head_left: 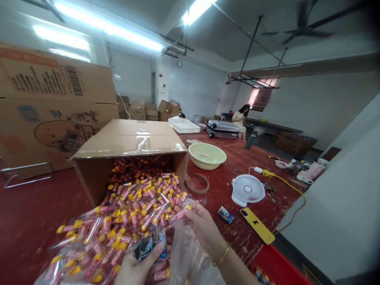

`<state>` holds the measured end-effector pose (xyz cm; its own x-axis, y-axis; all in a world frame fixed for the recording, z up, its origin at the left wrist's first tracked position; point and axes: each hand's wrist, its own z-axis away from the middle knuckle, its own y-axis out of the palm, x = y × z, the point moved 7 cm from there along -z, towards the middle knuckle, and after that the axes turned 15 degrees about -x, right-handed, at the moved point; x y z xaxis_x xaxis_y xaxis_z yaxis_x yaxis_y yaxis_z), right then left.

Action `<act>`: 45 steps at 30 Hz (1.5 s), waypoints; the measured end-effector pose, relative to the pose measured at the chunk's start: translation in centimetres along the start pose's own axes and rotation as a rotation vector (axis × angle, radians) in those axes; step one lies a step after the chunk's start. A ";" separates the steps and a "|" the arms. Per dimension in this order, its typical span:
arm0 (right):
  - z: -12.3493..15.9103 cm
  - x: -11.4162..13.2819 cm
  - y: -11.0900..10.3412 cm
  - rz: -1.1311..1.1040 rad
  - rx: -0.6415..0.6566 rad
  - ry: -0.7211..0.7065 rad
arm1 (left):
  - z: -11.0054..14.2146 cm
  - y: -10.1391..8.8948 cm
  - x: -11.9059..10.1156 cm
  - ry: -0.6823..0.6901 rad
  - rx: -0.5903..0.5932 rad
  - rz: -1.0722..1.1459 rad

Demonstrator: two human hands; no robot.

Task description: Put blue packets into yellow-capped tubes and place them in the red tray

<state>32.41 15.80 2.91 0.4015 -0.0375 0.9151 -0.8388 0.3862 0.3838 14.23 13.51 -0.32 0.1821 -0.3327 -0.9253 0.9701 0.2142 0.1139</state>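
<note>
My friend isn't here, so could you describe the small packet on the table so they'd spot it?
On the red table, right of the big open cardboard box, find the white fan. Below it in view, left of the yellow phone, lies the small blue packet. It rests loose; the similar packets are in the left hand.

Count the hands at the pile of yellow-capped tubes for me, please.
2. The left hand holds small blue-and-black packets over the pile; the right hand holds a pink tube at its right side. Some left fingers are hidden behind the packets.
</note>
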 end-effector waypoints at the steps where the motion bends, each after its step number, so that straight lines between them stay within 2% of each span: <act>1: 0.4 0.2 -0.2 -0.010 0.003 0.009 | 0.1 -0.1 -0.4 0.040 0.001 -0.021; 4: 1.3 1.3 -0.9 0.079 -0.019 -0.112 | 0.8 -0.2 -1.6 0.135 0.027 -0.066; 7: 2.4 3.3 -0.6 0.177 -0.003 -0.322 | 1.3 -0.3 -2.0 0.117 0.050 -0.046; 11: 4.3 6.1 0.8 0.237 0.089 -0.580 | 1.7 -0.6 -2.2 0.191 0.025 -0.091; 14: 5.5 7.2 2.3 0.349 0.193 -0.740 | 2.0 -0.5 -2.0 0.228 0.058 -0.096; 17: 6.1 7.7 3.6 0.458 0.316 -0.847 | 2.0 -0.2 -1.6 0.231 0.087 -0.115; 20: 6.3 8.0 4.1 0.523 0.359 -0.913 | 1.7 -0.1 -1.2 0.229 0.090 -0.140; 23: 5.5 7.4 4.0 0.541 0.377 -0.836 | 1.6 0.1 -0.6 0.157 0.118 -0.106; 28: 2.9 3.9 2.9 0.424 0.345 -0.340 | 2.8 1.3 -0.2 -0.040 0.269 0.017; 31: 2.6 2.2 2.3 0.364 0.334 -0.184 | 3.5 1.7 -0.2 -0.160 0.258 0.119; 34: 4.1 1.3 2.1 0.369 0.384 -0.228 | 3.8 2.1 -0.2 -0.268 0.215 0.216; 37: 6.3 0.0 2.2 0.504 0.427 -0.311 | 3.8 2.6 -0.3 -0.323 0.186 0.277; 40: 7.2 -1.1 1.9 0.602 0.259 -0.372 | 3.8 3.1 -0.4 -0.335 0.191 0.302; 42: 7.4 -1.1 1.8 0.584 0.160 -0.408 | 3.7 3.2 -0.3 -0.319 0.190 0.315; 45: 7.5 -0.4 2.4 0.501 0.138 -0.464 | 3.5 2.7 0.0 -0.281 0.163 0.317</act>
<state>27.49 9.79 4.43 -0.2194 -0.2877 0.9322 -0.9334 0.3400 -0.1148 17.44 10.85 1.30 0.4890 -0.5151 -0.7040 0.8679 0.2061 0.4520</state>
